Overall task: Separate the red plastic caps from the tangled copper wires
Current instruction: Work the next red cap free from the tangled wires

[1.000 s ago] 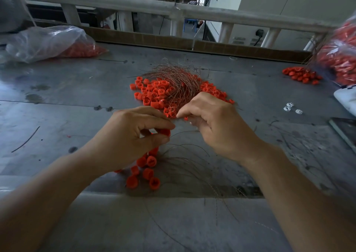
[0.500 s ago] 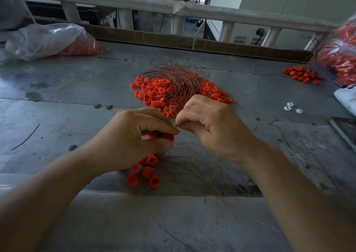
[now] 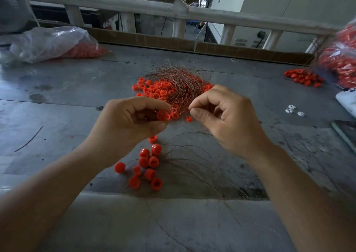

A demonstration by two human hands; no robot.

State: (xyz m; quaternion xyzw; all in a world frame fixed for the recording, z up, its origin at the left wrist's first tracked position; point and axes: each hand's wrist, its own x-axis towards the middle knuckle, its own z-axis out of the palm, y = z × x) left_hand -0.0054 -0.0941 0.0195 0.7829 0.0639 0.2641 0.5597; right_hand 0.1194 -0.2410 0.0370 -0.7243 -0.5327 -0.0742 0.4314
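Observation:
A tangle of copper wires [image 3: 180, 82] lies on the grey table [image 3: 57, 101], over a heap of red plastic caps [image 3: 156, 90]. My left hand [image 3: 131, 121] pinches one red cap [image 3: 162, 115] between thumb and fingers. My right hand [image 3: 227, 117] is beside it, thumb and forefinger closed on a thin copper wire [image 3: 187, 108] that I can barely see. Several freed caps [image 3: 148, 167] sit below my hands, next to loose pulled wires [image 3: 192, 167].
A clear bag of red caps [image 3: 57, 42] lies at the back left, another bag [image 3: 341, 59] at the far right with a small pile of caps [image 3: 302, 77] beside it. Small white pieces [image 3: 292, 110] and a dark flat object [image 3: 344, 132] lie right.
Both hands have lifted and drawn slightly apart, and the right hand has turned palm-side toward me. The cap in my left hand is now in plain sight.

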